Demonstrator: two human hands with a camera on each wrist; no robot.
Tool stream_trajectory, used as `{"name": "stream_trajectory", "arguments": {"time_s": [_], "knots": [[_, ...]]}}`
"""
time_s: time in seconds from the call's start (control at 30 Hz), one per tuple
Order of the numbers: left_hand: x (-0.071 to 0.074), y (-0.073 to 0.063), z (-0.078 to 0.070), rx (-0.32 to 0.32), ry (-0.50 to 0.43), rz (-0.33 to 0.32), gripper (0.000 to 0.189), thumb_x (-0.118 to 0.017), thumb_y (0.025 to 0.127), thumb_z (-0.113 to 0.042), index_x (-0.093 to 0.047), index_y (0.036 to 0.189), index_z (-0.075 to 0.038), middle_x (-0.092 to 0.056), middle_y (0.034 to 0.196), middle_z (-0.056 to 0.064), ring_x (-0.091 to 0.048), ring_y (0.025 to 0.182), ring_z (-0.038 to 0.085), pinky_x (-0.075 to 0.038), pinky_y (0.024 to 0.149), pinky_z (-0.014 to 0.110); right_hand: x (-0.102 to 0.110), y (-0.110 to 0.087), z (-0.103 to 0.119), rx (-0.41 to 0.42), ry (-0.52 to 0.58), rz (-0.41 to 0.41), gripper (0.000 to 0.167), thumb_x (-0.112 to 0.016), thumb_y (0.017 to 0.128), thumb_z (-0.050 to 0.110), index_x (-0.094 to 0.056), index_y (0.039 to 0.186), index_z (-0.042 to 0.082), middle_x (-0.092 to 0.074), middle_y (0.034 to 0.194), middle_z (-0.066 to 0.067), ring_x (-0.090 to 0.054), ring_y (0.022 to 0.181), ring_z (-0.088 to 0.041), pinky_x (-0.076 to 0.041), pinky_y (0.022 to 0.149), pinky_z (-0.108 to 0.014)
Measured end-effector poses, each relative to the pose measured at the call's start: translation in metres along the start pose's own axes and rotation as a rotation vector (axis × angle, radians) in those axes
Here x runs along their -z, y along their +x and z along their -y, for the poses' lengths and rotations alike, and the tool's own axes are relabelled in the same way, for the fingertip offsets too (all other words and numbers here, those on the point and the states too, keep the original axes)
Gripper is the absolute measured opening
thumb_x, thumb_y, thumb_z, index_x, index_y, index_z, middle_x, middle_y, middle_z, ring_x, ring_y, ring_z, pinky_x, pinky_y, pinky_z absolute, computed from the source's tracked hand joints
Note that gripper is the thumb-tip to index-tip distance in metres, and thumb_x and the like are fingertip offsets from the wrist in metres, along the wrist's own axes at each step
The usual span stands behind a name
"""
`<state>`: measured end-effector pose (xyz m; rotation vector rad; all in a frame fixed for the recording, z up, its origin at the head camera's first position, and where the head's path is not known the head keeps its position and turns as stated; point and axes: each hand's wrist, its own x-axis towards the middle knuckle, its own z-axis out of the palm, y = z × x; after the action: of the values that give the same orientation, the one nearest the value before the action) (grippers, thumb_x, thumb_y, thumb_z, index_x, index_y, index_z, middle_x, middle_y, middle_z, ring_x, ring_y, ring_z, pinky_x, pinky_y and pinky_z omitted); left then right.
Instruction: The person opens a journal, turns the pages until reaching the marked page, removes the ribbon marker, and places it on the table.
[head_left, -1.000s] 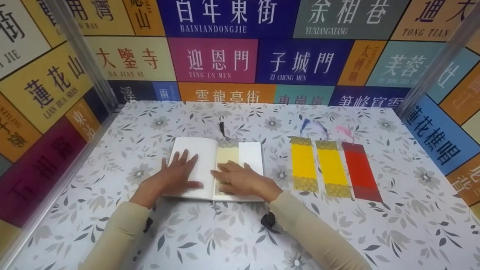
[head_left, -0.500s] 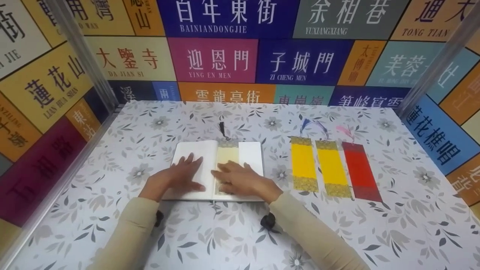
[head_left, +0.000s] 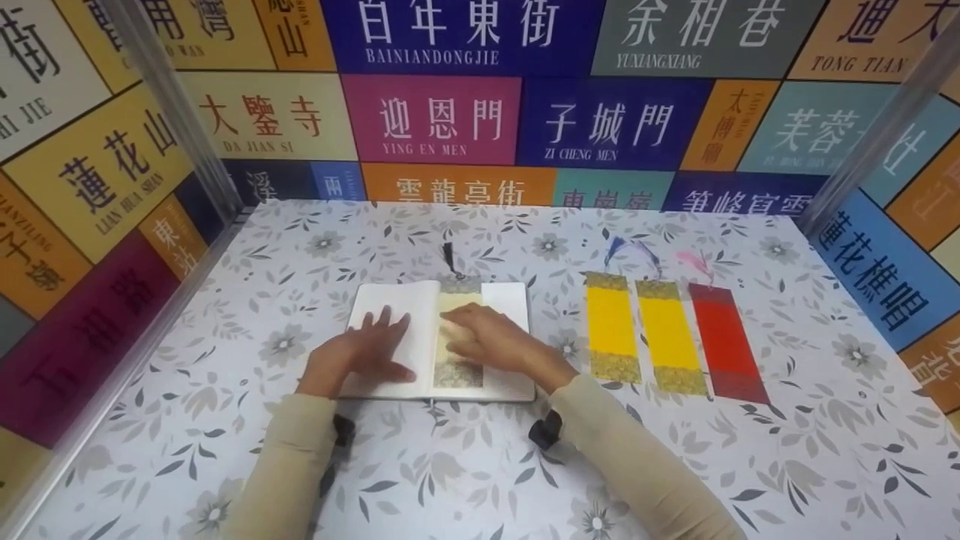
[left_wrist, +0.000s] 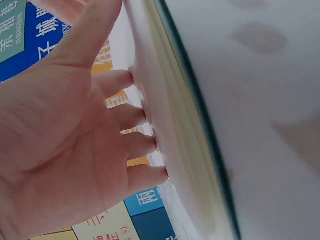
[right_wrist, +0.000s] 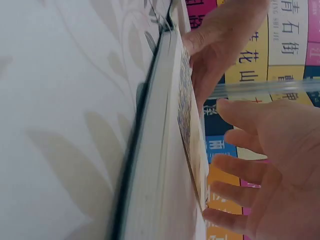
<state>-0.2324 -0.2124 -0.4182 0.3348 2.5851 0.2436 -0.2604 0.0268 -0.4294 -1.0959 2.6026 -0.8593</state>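
Note:
An open notebook (head_left: 412, 297) with blank white pages lies on the table in the head view. Along its right page, beside the gutter, rests a bookmark (head_left: 459, 375) with a pale yellow middle, patterned ends and a black tassel (head_left: 449, 256) reaching past the top edge. My left hand (head_left: 360, 352) is spread on the left page; in the left wrist view its fingertips (left_wrist: 150, 142) meet the paper. Over the bookmark is my right hand (head_left: 491, 337), fingers extended. The right wrist view shows these fingers (right_wrist: 235, 192) close above the bookmark's patterned end (right_wrist: 185, 100).
To the right lie two yellow bookmarks (head_left: 611, 319) (head_left: 670, 330) and one red bookmark (head_left: 725, 337), with tassels pointing away from me. The table (head_left: 420, 480) has a leaf-patterned cover. Colourful sign-printed walls (head_left: 442, 120) and clear corner posts (head_left: 191, 127) surround it.
The left page has settled flatter, and my left hand has shifted right on it. My right hand has moved up the bookmark, uncovering its lower patterned end. The head view has shifted slightly.

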Motion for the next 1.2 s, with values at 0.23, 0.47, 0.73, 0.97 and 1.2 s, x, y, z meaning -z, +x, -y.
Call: {"name": "stream_trajectory", "arguments": {"time_s": [0.23,0.47,0.73,0.97,1.2], "knots": [[0.001,0.0,-0.001,-0.032,-0.044,-0.052,0.1,-0.067,0.09,-0.047,-0.011,0.16,-0.001,0.001,0.162,0.036,-0.002,0.149,0.059,-0.013,0.12,0.072,0.003,0.007,-0.012,-0.184,0.208,-0.271,0.051,-0.071,0.09,0.012,-0.057,0.138,-0.001,-0.057,0.133,-0.025,-0.061,0.118,-0.039,-0.052,0.104,-0.047],[-0.001,0.0,-0.005,-0.026,-0.059,-0.068,0.1,-0.07,0.089,-0.044,-0.013,0.16,-0.002,-0.001,0.163,0.034,-0.003,0.15,0.057,-0.013,0.121,0.07,0.007,0.014,-0.022,-0.489,0.383,-0.327,0.059,-0.074,0.088,0.018,-0.053,0.139,-0.003,-0.059,0.136,-0.025,-0.06,0.123,-0.037,-0.052,0.103,-0.043],[0.001,-0.002,-0.003,0.0,-0.074,-0.056,0.102,-0.071,0.088,-0.044,-0.012,0.16,-0.003,0.001,0.164,0.032,-0.002,0.151,0.056,-0.008,0.123,0.067,0.012,0.022,-0.02,-0.611,0.454,-0.234,0.076,-0.079,0.086,0.021,-0.041,0.148,0.001,-0.055,0.141,-0.021,-0.07,0.101,-0.034,-0.06,0.084,-0.033],[0.002,-0.002,-0.004,-0.003,-0.071,-0.049,0.101,-0.071,0.089,-0.044,-0.013,0.16,-0.001,0.001,0.163,0.034,-0.002,0.15,0.057,-0.008,0.124,0.067,0.008,0.031,-0.012,-0.647,0.348,-0.26,0.088,-0.086,0.079,0.024,-0.039,0.148,-0.005,-0.06,0.135,-0.025,-0.064,0.066,-0.02,-0.058,0.063,-0.027],[0.001,0.001,-0.002,-0.011,-0.072,-0.062,0.1,-0.072,0.088,-0.042,-0.014,0.16,-0.002,-0.001,0.163,0.034,-0.004,0.15,0.057,-0.01,0.123,0.068,-0.001,0.035,-0.002,-0.682,0.073,-0.231,0.088,-0.087,0.073,0.034,-0.045,0.138,-0.007,-0.06,0.127,-0.026,-0.064,0.109,-0.038,-0.055,0.099,-0.046]]}}
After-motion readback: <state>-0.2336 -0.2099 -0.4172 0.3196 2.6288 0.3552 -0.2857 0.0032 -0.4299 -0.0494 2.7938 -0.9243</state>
